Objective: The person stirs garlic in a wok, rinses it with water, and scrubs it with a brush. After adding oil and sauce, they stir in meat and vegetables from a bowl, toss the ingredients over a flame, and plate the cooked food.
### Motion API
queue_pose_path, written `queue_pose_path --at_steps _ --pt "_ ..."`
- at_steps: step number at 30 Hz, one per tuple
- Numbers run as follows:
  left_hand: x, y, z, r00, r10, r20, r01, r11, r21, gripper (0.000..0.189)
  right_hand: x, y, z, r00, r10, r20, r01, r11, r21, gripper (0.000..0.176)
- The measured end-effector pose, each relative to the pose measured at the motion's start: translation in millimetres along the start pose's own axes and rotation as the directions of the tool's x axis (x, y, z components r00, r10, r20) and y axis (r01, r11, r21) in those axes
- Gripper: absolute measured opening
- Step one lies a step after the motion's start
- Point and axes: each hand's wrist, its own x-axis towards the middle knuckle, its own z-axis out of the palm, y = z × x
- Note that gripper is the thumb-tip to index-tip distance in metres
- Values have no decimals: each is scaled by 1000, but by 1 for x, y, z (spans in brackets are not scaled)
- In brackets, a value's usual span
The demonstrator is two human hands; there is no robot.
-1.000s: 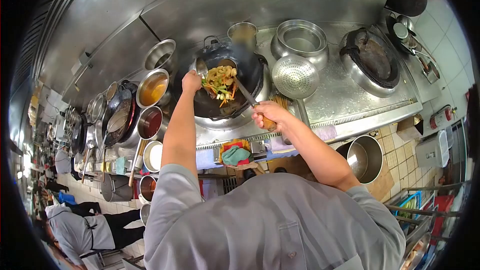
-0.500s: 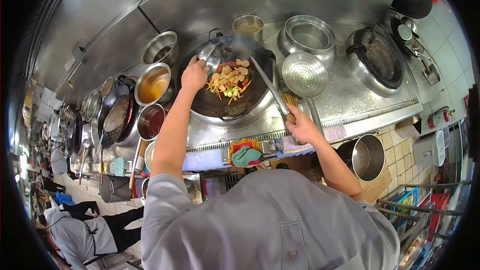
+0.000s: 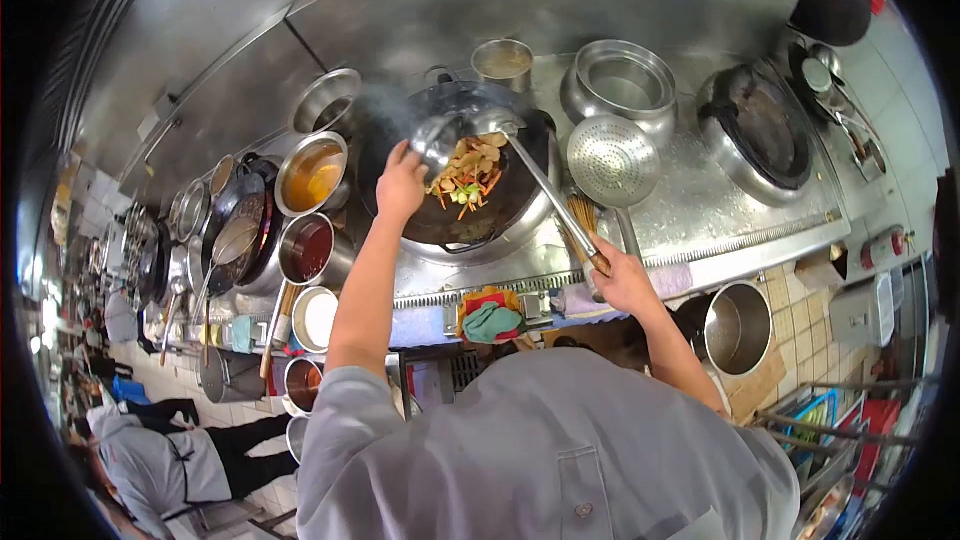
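My left hand (image 3: 403,183) is closed on the rim of a small metal bowl (image 3: 437,147), which is tilted over the left side of a dark wok (image 3: 440,228). Sliced pale food with carrot strips and green pieces (image 3: 469,176) lies in the wok. My right hand (image 3: 626,278) grips the wooden end of a long-handled ladle (image 3: 540,180). The ladle's head is over the food, close to the bowl. Below the handle, a bamboo brush (image 3: 580,215) lies beside the wok.
A perforated strainer (image 3: 613,162) rests against a large metal pot (image 3: 625,85) to the right. Bowls of orange liquid (image 3: 312,176) and red sauce (image 3: 306,246) stand to the left. Folded cloths (image 3: 491,321) lie along the front edge. Another person (image 3: 165,450) is at lower left.
The ladle head has come down from a blurred position to the food, nearer the bowl. Smoke or steam now shows above the wok's left side. Both hands keep their holds.
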Motion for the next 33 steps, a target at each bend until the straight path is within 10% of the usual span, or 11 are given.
queue_pose_path --at_steps 3,6,9,11,14,17,20,22,26,28,33 --pt "-12 -27 -7 935 -334 -121 285 909 -304 21 5 3 -3 998 -69 -3 69 992 108 57" --pt "-58 -18 -43 651 -734 193 546 277 -791 15 17 5 -11 927 50 372 -374 182 909 56" --pt "-141 -11 -67 560 -791 246 346 -47 -937 14 50 31 -20 829 -18 558 -547 181 818 50" --pt "-212 -4 -82 405 -859 311 318 -187 -930 24 57 23 -29 948 24 317 -197 827 526 44" --pt "-331 48 -109 282 -928 244 325 -146 -934 33 69 38 -55 820 -144 554 -553 54 832 47" --pt "-478 107 -119 -46 -995 87 87 -91 -992 30 93 45 -36 949 25 315 -195 831 521 50" --pt "-694 189 -129 -281 -912 -299 651 48 -758 28 138 39 -50 972 31 234 -150 846 511 54" --pt "-795 269 -151 -667 -744 -24 274 -215 -937 33 200 49 -41 985 -171 -16 171 974 148 58" --pt "-783 307 -156 -682 -731 -35 231 -169 -958 36 339 41 15 929 -159 -334 92 974 -207 39" --pt "-777 325 -155 -689 -723 -45 194 -124 -973 37 404 39 15 955 189 227 -258 908 329 18" --pt "-767 351 -142 -696 -718 -33 107 -58 -993 42 362 70 21 991 126 48 -126 742 658 8"
